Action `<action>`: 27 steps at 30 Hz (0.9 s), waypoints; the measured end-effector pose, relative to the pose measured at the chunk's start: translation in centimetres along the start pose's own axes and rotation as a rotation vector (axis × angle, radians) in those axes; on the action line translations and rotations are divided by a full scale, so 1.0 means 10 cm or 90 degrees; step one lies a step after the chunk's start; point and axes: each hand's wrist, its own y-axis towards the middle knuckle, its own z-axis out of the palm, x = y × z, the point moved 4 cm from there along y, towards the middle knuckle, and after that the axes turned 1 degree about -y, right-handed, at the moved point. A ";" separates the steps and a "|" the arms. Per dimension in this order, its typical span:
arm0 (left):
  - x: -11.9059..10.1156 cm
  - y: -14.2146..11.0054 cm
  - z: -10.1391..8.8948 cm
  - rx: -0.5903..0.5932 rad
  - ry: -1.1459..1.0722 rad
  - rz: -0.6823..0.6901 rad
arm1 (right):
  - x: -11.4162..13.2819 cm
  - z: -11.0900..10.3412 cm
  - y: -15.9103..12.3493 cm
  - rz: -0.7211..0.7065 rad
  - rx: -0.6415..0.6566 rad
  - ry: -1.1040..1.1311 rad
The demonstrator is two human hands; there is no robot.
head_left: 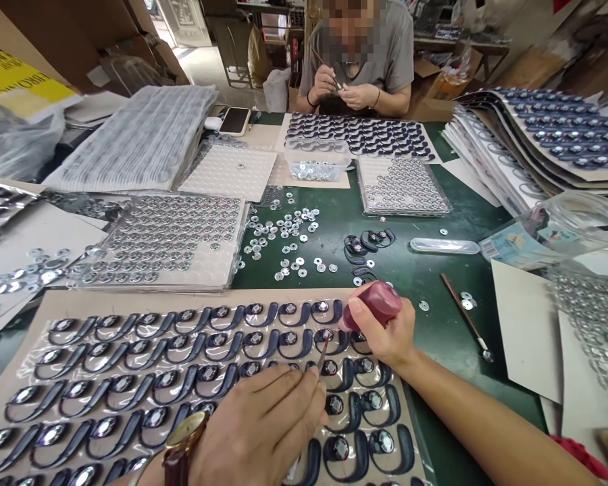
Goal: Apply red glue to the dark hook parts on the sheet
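My left hand (pixel 263 422), with a watch on its wrist, is closed round a thin stick (pixel 323 352) whose tip touches one of the dark ear-hook pieces (pixel 327 335) laid in rows on a cardboard sheet (pixel 132 300). My right hand (pixel 388 331) grips a dark red squeeze bottle (pixel 375 304) just above the sheet's right end. Each hook carries a small round silver disc.
Loose silver discs (pixel 288 243) lie scattered on the green table (pixel 436 202). Clear blister trays (pixel 167 236) of discs sit beyond the sheet. A brush (pixel 466 317) lies to the right. Across the table a person (pixel 357 64) works over another sheet of hooks. Stacked sheets (pixel 537 135) fill the right.
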 end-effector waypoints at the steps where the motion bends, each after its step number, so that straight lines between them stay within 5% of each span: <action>1: 0.01 -0.01 0.00 -0.004 -0.011 -0.008 | 0.00 0.00 0.00 0.000 -0.002 0.002; 7: 0.08 -0.04 0.01 0.000 -0.067 -0.039 | 0.01 0.00 0.01 -0.013 0.024 -0.039; 16: 0.27 0.01 -0.08 -0.106 -0.191 -0.165 | 0.06 0.06 0.00 -0.011 0.077 -0.013; 20: 0.35 0.01 -0.10 -0.121 -0.216 -0.220 | 0.11 -0.01 0.05 0.007 -0.008 0.086; 27: 0.25 0.02 -0.10 -0.051 -0.013 -0.029 | 0.11 -0.07 0.37 -0.026 -0.053 0.002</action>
